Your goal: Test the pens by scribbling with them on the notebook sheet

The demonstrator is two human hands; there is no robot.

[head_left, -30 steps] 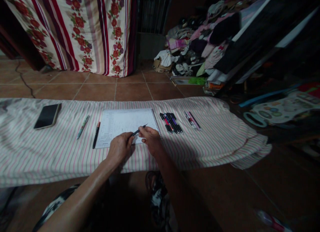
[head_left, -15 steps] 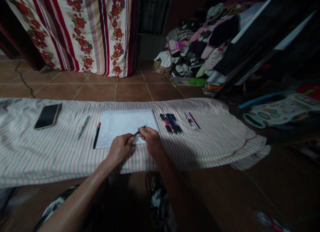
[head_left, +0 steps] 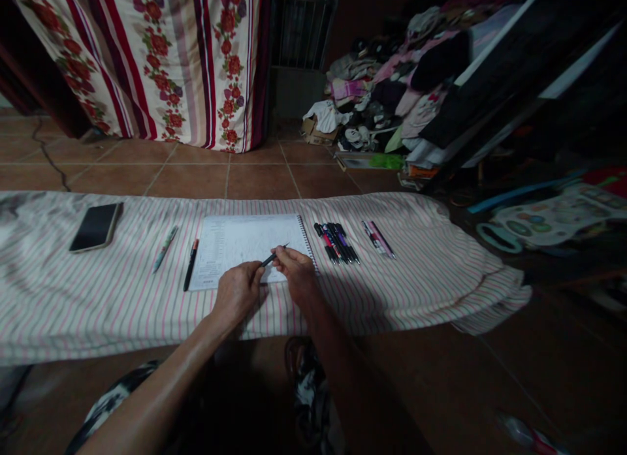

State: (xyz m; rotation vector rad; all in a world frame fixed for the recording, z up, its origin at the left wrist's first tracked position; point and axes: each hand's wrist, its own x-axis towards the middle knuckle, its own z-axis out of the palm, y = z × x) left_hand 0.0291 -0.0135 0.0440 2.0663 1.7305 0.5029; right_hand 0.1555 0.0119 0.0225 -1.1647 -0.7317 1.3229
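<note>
My left hand (head_left: 238,288) and my right hand (head_left: 295,267) are both closed on one slim dark pen (head_left: 268,260), held slantwise above the lower part of a spiral notebook (head_left: 240,236). The pen's pointed tip juts out past my right fingers, toward the upper right. My left fingers hide its other end. Left of the notebook lies a black pen with a reddish end (head_left: 191,266), and farther left a patterned green-blue pen (head_left: 165,249). Several dark pens (head_left: 336,243) lie in a bunch just right of the spiral binding.
Two or three pink and dark pens (head_left: 378,239) lie farther right on the striped cloth (head_left: 431,272). A phone (head_left: 96,227) rests at the left. Behind are a floral curtain (head_left: 189,63) and a heap of clothes (head_left: 386,83). A bottle (head_left: 526,434) lies on the tiled floor.
Both hands keep their hold on the pen in nearly the same place. The whole view has shifted very slightly; the things on the cloth lie as before.
</note>
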